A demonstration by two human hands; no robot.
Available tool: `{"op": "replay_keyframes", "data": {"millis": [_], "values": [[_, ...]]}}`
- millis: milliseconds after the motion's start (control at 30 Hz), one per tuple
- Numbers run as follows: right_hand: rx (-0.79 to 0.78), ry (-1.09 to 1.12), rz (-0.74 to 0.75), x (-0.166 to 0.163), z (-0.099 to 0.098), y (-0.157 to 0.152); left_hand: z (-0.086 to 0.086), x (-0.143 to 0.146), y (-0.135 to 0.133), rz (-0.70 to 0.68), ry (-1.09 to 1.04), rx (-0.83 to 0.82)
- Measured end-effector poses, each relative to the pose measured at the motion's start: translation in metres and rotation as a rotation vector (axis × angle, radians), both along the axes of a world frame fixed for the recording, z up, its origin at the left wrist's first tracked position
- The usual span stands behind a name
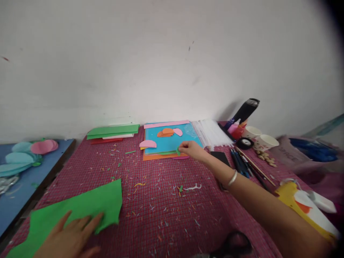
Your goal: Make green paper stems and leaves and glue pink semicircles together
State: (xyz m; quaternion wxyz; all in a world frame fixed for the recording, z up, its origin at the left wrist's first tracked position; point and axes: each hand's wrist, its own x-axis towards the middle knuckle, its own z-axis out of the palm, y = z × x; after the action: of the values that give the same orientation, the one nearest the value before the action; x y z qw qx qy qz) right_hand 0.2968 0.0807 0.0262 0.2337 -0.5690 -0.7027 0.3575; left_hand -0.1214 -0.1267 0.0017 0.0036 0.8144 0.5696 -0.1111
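Observation:
At the lower left, my left hand lies on a large sheet of green paper with its fingers spread. The sheet's right edge is cut unevenly. My right hand reaches over the front right part of a blue paper stack, pinching a small green paper piece. On that stack rest orange cut-outs, a pink cut-out, a pink half-round and a pink strip. Black-handled scissors lie at the bottom edge, partly out of frame.
Paper scraps litter the checked tablecloth. Folded green paper lies at the back left. To the right are white sticks, pens, paper cups and a black bottle. Paper pumpkin shapes sit on a blue table.

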Motion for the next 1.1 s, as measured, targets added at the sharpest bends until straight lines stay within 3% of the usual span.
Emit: {"op": "replay_keyframes", "data": {"millis": [67, 133, 233, 300, 367, 500, 700, 833, 1100], "values": [[0.036, -0.067, -0.012, -0.011, -0.005, 0.028, 0.009, 0.03, 0.013, -0.113, -0.084, -0.076], [0.065, -0.139, -0.015, -0.021, -0.013, 0.046, 0.027, 0.06, 0.034, -0.169, -0.165, -0.051], [0.114, -0.253, -0.021, -0.031, -0.025, 0.054, 0.054, 0.113, 0.073, -0.194, -0.208, -0.039], [0.157, -0.316, -0.03, -0.032, -0.03, 0.052, 0.061, 0.152, 0.097, -0.185, -0.204, -0.012], [0.193, -0.361, -0.035, -0.032, -0.033, 0.048, 0.058, 0.188, 0.117, -0.194, -0.234, -0.024], [0.226, -0.423, -0.031, -0.031, -0.034, 0.046, 0.03, 0.234, 0.151, -0.109, -0.319, 0.138], [0.208, -0.428, -0.007, -0.03, -0.035, 0.051, 0.0, 0.247, 0.182, -0.092, -0.544, 0.268], [0.17, -0.418, 0.005, -0.029, -0.034, 0.057, -0.006, 0.24, 0.187, -0.099, -0.609, 0.242], [0.135, -0.431, 0.01, -0.03, -0.033, 0.064, -0.008, 0.227, 0.194, -0.177, -0.542, 0.219]]}}
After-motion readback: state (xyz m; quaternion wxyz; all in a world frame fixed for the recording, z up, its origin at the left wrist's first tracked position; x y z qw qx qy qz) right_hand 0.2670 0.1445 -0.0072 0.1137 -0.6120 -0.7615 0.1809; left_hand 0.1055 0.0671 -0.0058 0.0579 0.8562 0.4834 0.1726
